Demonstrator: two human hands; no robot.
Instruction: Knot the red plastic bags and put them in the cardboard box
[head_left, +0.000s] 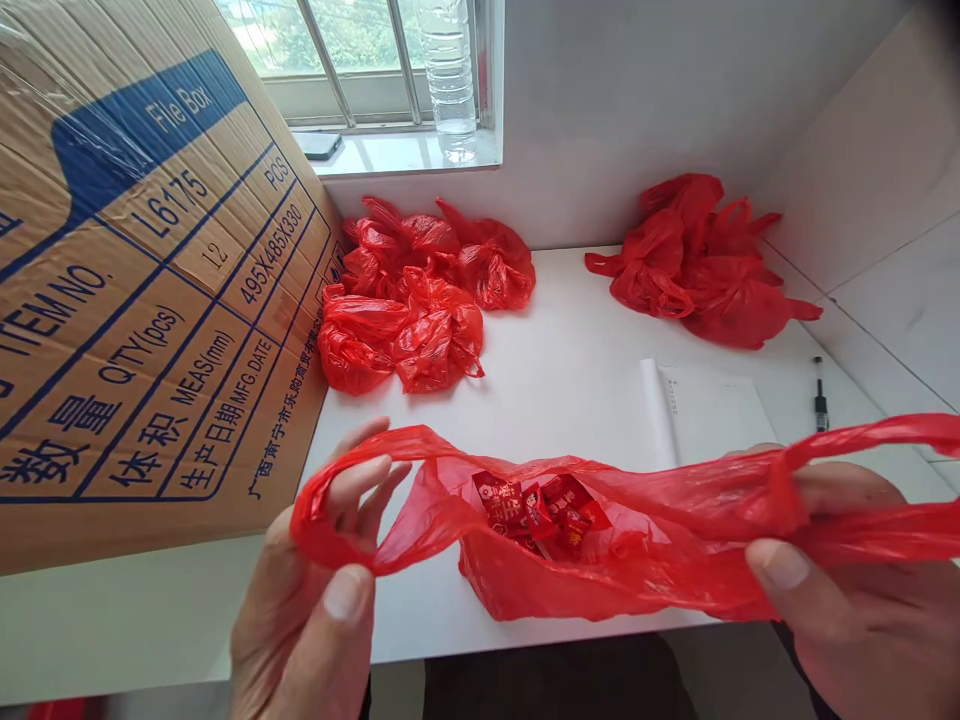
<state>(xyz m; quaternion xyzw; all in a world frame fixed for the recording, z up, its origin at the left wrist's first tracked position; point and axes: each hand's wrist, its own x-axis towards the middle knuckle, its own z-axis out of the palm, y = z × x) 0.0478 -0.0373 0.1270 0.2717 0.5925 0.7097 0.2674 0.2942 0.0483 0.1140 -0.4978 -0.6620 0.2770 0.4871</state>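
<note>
Holding a red plastic bag [600,570] stretched sideways, we pinch one handle loop in our left hand [315,600] grip and the other in our right hand [847,590]. Its pouch of red packets [536,510] rests on the desk [570,370] midway between both hands.

The bag [600,560] is translucent red, its packets [536,508] red with white print. Both bag heaps [420,295] are red. The box [142,270] is tan with blue lettering and lines. The counter [570,360] is white; the pen [820,395] black.
</note>
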